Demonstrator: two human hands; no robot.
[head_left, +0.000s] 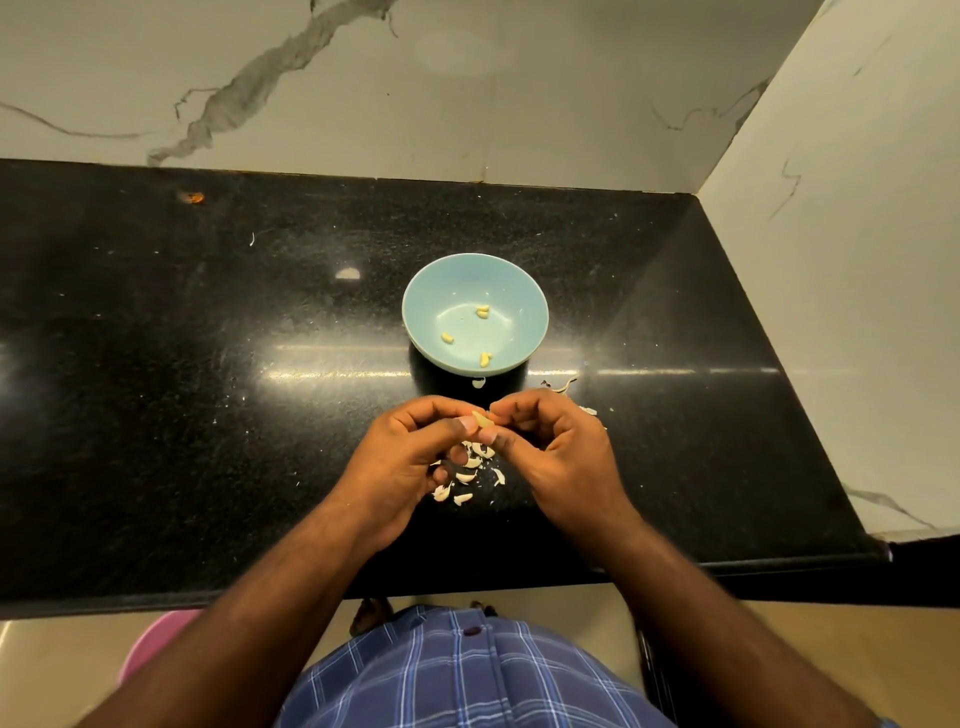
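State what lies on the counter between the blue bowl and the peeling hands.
Head view: a small white peel scrap just before the bowl; otherwise bare black counter.

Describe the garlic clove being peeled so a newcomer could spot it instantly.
On the black counter, go to the near side of the light blue bowl, where the left hand and right hand meet. The clove is pinched between their fingertips, above the counter. Unlike the yellow cloves in the bowl and the pale pieces lying below, it alone is held.
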